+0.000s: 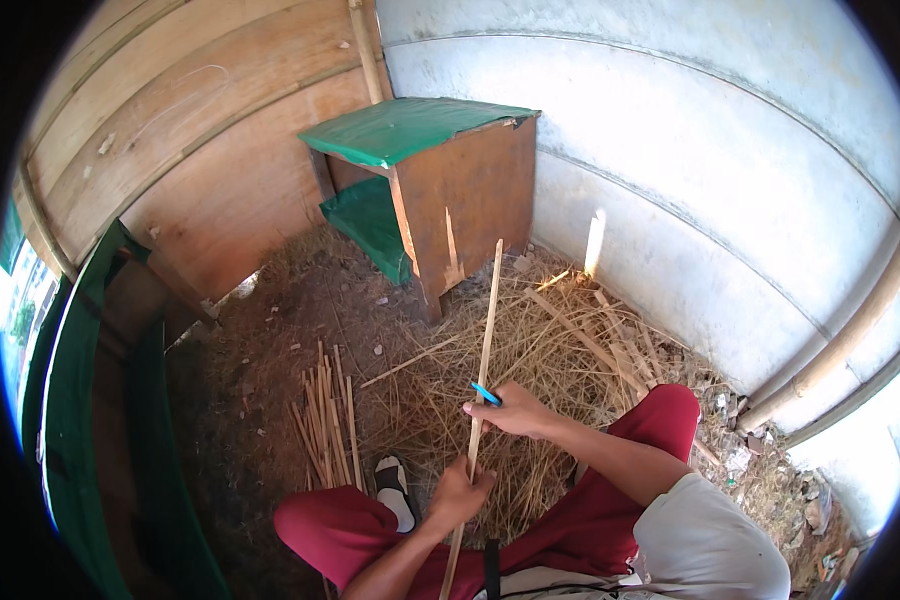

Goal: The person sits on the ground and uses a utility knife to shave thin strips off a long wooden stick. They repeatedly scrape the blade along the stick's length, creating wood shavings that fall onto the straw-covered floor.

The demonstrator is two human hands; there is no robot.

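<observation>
Pale wooden strip [475, 436] sat in front of the torso, between the knees, gripped by the left hand. Long axis ran near to far: far end leaned slightly right, near end slightly left. Near tip not confirmed, strip ran out of the lower edge of the view.

Left hand [459, 494] was wrapped around the strip on its nearer stretch. Right hand [518, 410] was farther along, on the strip's right side, clenched on a blue tool [486, 394]. Tool crossed the strip's axis and looked to be touching it; cutting edge too small to make out. Couldn't tell if the right fingers pinched the strip too.

Key relation: right hand was the closer one to the far end, with a long free length of strip pointing away beyond the tool. Left hand was just on the near side of the tool, so a short span of strip lay between the two grips.

Next out: a bundle of strips [328, 425] lay on the dirt to the left, beyond the left knee, lengths roughly near-far. Shod foot [394, 492] was just right of its near end. Straw [545, 345] covered the ground under and right of the strip. Brown cabinet [480, 205] with green top stood farther off, against the pale wall [670, 120].
</observation>
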